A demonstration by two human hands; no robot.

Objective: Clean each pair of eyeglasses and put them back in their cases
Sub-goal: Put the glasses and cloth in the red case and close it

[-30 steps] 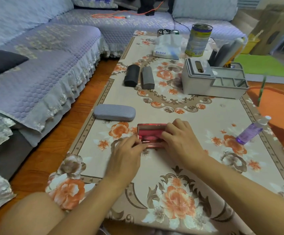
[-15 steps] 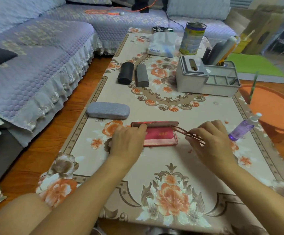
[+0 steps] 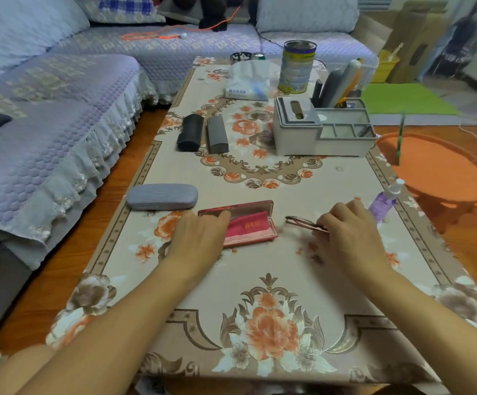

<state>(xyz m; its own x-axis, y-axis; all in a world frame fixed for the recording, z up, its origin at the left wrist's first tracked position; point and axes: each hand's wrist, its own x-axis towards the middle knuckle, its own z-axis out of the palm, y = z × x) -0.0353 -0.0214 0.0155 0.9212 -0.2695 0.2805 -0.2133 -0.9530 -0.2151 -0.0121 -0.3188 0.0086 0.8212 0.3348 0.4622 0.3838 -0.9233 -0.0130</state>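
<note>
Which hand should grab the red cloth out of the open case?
Left. The left hand already rests on the red case beside the red cloth; the right hand holds the glasses.

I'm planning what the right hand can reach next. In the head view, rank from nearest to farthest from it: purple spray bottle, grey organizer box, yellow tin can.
From the right hand, which holds the glasses:
1. Purple spray bottle, just beyond it to the right, near the table edge.
2. Grey organizer box, farther back, mid-table.
3. Yellow tin can, behind the box at the far end.
</note>
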